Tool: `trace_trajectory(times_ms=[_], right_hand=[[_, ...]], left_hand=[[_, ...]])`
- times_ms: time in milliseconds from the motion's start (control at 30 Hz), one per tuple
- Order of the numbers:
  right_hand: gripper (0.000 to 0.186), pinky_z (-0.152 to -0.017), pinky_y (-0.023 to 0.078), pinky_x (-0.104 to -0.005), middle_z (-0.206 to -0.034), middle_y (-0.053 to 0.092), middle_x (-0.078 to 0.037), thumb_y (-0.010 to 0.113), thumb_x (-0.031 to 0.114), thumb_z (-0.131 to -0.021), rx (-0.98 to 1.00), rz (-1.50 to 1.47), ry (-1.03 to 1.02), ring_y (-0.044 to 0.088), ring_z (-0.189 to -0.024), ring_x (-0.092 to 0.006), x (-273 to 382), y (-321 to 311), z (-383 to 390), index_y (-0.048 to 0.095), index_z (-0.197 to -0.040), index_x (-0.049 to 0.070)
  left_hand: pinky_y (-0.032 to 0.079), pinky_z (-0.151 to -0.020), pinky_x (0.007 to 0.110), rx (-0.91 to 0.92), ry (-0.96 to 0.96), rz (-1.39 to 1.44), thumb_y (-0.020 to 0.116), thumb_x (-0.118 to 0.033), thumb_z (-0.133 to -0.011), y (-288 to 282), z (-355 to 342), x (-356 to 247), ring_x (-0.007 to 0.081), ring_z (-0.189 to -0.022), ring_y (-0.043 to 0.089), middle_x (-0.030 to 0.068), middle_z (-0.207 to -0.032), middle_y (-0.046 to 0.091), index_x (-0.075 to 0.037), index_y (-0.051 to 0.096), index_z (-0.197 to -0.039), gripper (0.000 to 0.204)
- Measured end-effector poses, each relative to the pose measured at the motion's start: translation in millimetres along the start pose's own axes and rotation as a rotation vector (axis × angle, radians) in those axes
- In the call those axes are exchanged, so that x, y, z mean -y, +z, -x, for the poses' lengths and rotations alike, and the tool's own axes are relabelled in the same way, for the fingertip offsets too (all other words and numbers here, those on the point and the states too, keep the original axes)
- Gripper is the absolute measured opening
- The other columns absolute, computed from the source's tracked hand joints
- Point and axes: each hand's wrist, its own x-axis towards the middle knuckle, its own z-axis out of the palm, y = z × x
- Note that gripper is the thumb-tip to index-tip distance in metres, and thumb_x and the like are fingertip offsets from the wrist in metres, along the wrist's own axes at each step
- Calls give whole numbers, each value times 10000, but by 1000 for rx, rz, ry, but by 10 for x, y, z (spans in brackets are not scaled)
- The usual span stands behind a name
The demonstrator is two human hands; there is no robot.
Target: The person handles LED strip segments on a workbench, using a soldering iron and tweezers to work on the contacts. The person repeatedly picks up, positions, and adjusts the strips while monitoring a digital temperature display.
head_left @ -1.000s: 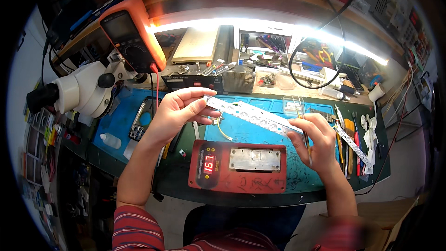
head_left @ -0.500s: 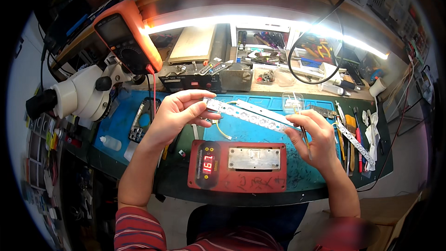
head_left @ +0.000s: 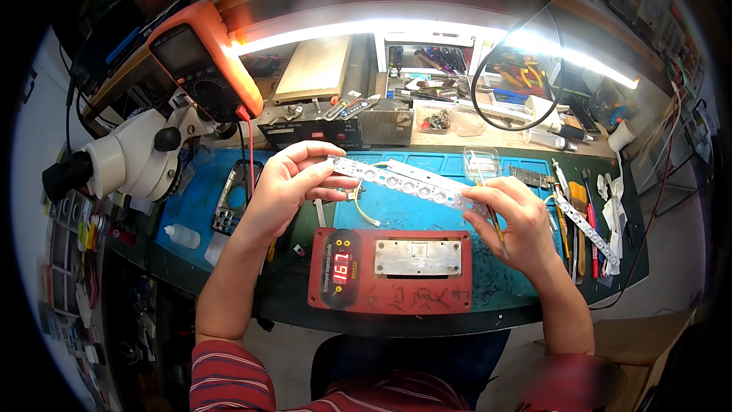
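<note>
Stretched between my two hands is a white LED light strip (head_left: 408,185) with a row of round clear lenses, sloping down to the right. My left hand (head_left: 284,189) pinches its left end. The right end lies between the thumb and fingers of my right hand (head_left: 517,217). That hand also keeps a thin pair of tweezers (head_left: 499,235), pointing down along the palm. Behind the held strip, a second pale strip shows in part, and a yellow wire (head_left: 366,211) with a small plug lies below. Nearer me sits a red heating plate (head_left: 364,241) with a lit display and a metal top.
A blue mat (head_left: 305,217) covers the bench. On the left stand a microscope (head_left: 133,152), an orange multimeter (head_left: 204,61) and a small bottle (head_left: 183,236). On the right lie another LED strip (head_left: 585,227), brushes and a red pen (head_left: 595,255). A black cable (head_left: 474,91) loops overhead.
The strip has risen slightly and its lenses have turned a little. My right fingers have shifted slightly left along its end. Both hands keep their hold.
</note>
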Motion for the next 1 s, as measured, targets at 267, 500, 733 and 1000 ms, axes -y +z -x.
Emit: trace_trajectory(times_ms=[267,500,733,1000], right_hand=[[262,-690,529,-374,-925,695,-106,808,47,-801,-84,36,-3,661,-819,-288,-40,10,-2,731,-1050,66],[263,-688,529,-365,-927,709,-95,818,26,-785,-112,28,-18,670,-829,-271,-2,21,-21,735,-1032,64],[259,-706,531,-369,-924,712,-99,813,20,-791,-123,18,-23,673,-834,-276,-20,18,-22,729,-1033,59],[255,-708,530,-369,-941,722,-103,806,23,-803,-103,24,-15,679,-847,-277,-35,4,-29,716,-1040,49]], left_hand=[[628,-753,285,-18,-7,-112,603,-85,-1020,17,-32,61,230,-937,756,139,-1043,714,34,606,-1179,199],[599,-668,256,-26,48,-223,621,-78,-1018,26,-10,139,156,-792,741,120,-913,723,42,607,-1083,137],[586,-591,255,-105,-16,-257,604,-125,-1036,100,16,101,150,-691,731,123,-849,729,43,615,-1072,172],[596,-602,244,-89,58,-267,539,-189,-1078,109,10,135,174,-709,744,126,-888,726,32,621,-1084,236]])
